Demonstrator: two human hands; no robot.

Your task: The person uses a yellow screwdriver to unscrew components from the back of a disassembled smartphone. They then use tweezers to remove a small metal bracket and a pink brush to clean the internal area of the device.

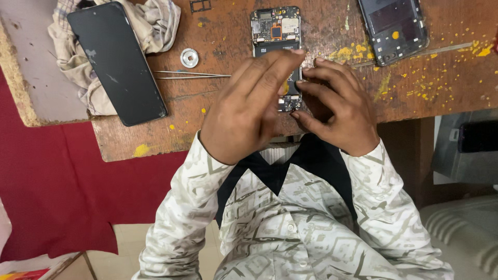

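An opened phone [275, 28], its back off and circuit board and battery exposed, lies on a worn wooden table [441, 83]. My left hand [244, 111] reaches over its middle, fingers straight and pressed together on the battery area. My right hand [337, 111] comes in from the right, with its fingertips curled against the phone's lower right edge. The two hands hide the lower half of the phone.
A black screen panel [116, 62] rests on a crumpled checked cloth [158, 23] at the left. Thin tweezers [192, 75] and a small round metal cap [189, 57] lie beside my left hand. A dark phone frame [394, 28] sits at the upper right. Yellow specks dot the table.
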